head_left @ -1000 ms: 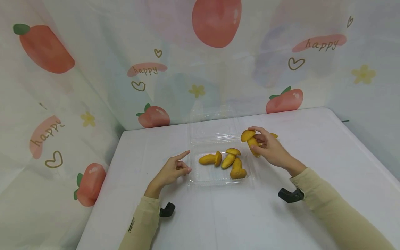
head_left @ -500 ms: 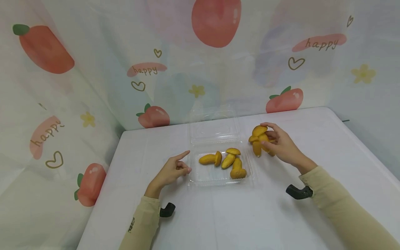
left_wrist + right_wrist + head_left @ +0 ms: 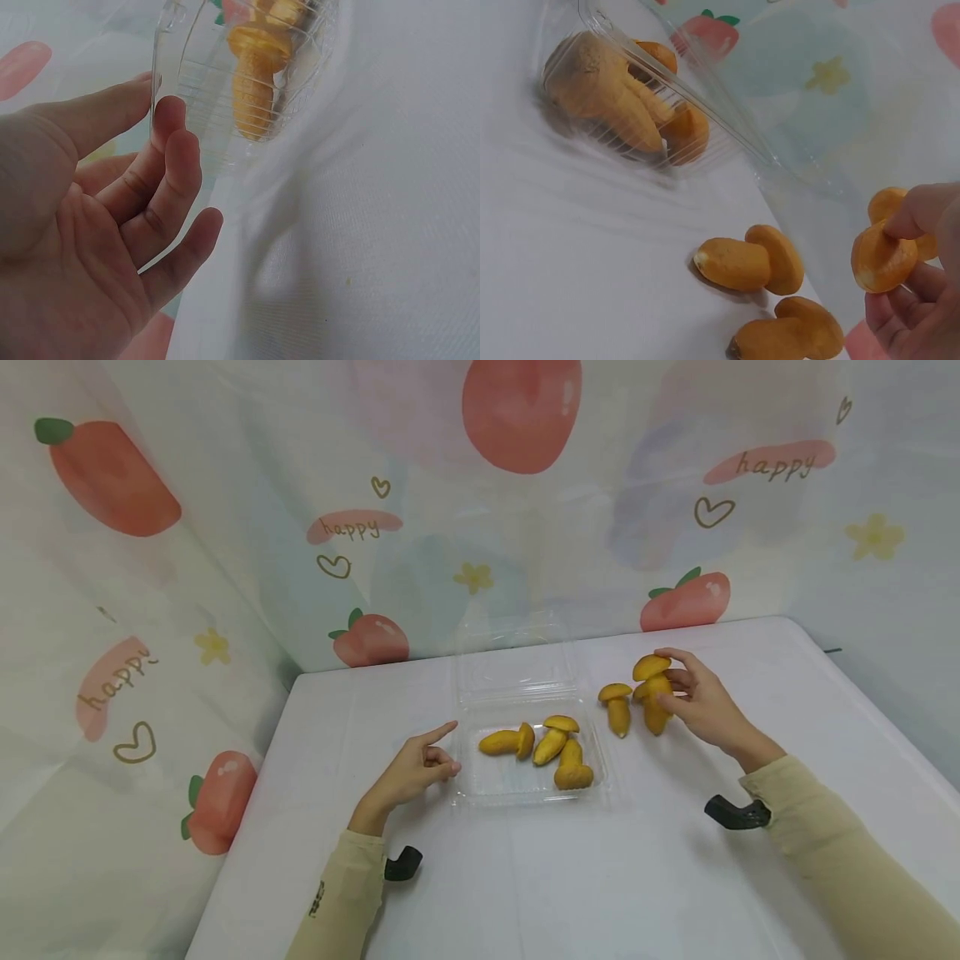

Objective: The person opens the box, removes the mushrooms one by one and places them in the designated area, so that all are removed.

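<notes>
My right hand (image 3: 701,702) pinches a yellow mushroom (image 3: 881,259) by its stem, held above the table. Below and left of it, two similar mushrooms lie on the table: one mushroom (image 3: 618,714) nearer the box, another mushroom (image 3: 780,336) partly hidden by the held one in the head view. A clear plastic clamshell box (image 3: 480,783) sits in the middle with its lid raised at the back. Inside are three mushrooms, among them a mushroom (image 3: 508,742) lying sideways. My left hand (image 3: 411,768) is at the box's left side, fingers loosely bent and holding nothing, index fingertip at the rim.
A white cloth covers the table (image 3: 480,877). Behind and to the left hangs a pale printed curtain (image 3: 247,527) with fruit and "happy" patterns. The raised clear lid (image 3: 513,668) stands near the table's back edge. Black curved pieces (image 3: 738,814) are at both wrists.
My right hand has moved right and slightly away from the box, keeping the mushroom pinched. The two mushrooms on the table now show more fully. The left hand stays in place.
</notes>
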`<action>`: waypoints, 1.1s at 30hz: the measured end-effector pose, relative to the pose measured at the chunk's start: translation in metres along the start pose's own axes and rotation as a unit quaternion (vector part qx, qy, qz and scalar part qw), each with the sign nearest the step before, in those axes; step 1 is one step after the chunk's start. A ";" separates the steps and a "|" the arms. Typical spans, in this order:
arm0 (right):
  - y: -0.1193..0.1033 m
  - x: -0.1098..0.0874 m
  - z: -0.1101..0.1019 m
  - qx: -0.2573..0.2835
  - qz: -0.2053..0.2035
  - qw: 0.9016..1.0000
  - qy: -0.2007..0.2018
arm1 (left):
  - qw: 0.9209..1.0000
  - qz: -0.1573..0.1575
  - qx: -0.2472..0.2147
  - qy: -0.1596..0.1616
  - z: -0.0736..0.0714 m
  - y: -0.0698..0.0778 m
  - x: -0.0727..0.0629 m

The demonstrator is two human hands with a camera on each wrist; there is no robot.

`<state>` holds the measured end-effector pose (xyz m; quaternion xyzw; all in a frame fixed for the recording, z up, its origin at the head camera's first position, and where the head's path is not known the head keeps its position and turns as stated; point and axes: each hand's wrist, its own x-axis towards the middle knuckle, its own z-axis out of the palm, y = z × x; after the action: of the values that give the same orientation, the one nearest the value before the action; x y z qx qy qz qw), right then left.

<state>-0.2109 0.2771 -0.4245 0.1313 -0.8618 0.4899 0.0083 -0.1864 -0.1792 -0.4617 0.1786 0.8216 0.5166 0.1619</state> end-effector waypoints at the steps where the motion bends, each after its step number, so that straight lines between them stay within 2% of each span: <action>1: 0.002 0.000 -0.002 -0.002 0.002 1.000 0.003 | 1.000 0.000 0.000 0.000 0.000 0.000 0.000; 9: 0.017 -0.001 -0.013 -0.025 0.029 0.999 0.029 | 1.000 0.007 0.002 -0.002 0.001 0.001 0.001; 20: 0.049 -0.004 -0.020 -0.031 0.093 0.994 0.048 | 1.000 0.007 0.001 -0.001 0.001 0.003 -0.001; 27: 0.067 -0.002 -0.027 -0.043 0.104 0.993 0.044 | 1.000 0.007 0.002 0.000 0.000 0.003 -0.001; 33: 0.079 -0.001 -0.029 -0.030 0.122 0.991 0.037 | 1.000 0.008 0.001 0.000 0.001 0.003 -0.001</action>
<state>-0.2319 0.3400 -0.4760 0.0070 -0.8847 0.4658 -0.0160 -0.1852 -0.1781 -0.4595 0.1851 0.8207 0.5171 0.1574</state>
